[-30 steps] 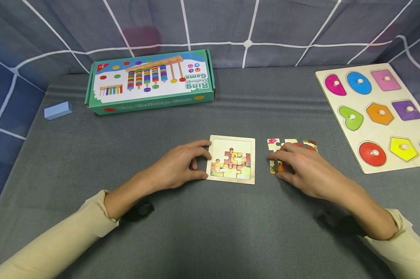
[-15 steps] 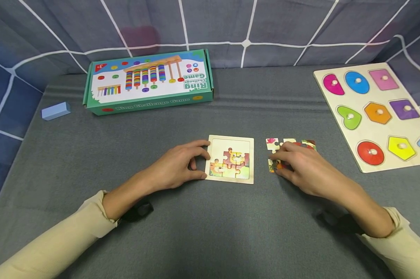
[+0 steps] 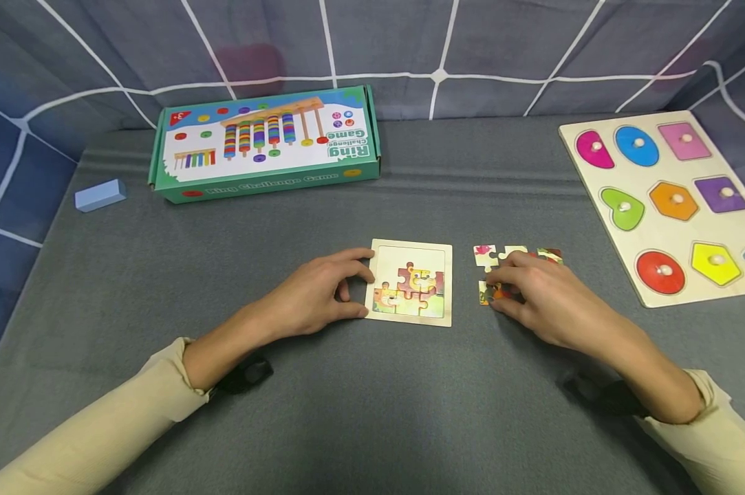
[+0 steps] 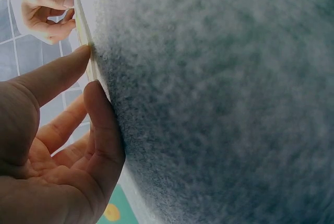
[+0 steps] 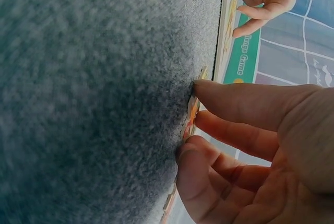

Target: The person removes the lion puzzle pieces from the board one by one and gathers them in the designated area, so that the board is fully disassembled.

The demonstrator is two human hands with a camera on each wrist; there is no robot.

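Observation:
In the head view a small wooden jigsaw board (image 3: 384, 261) lies flat, with several joined pieces (image 3: 419, 282) showing a cartoon animal in its lower part. My left hand (image 3: 313, 292) holds the board's left edge, thumb at the near corner and fingers farther up. To the right of the board, loose jigsaw pieces (image 3: 485, 255) lie close together. My right hand (image 3: 548, 299) bends over them, partly hiding them. Its thumb and fingers pinch an orange-patterned jigsaw piece (image 5: 192, 114), seen edge-on at the cloth in the right wrist view.
A green Ring Challenge Game box (image 3: 263, 144) stands at the back left, with a pale blue block (image 3: 100, 196) beside it. On the right lies a wooden peg board (image 3: 635, 265) with coloured knobbed shapes. A checked curtain (image 3: 397, 41) hangs behind the grey cloth.
My right index fingertip has shifted slightly to the right over the loose pieces, uncovering a little more of them. The left hand and the board have stayed in place.

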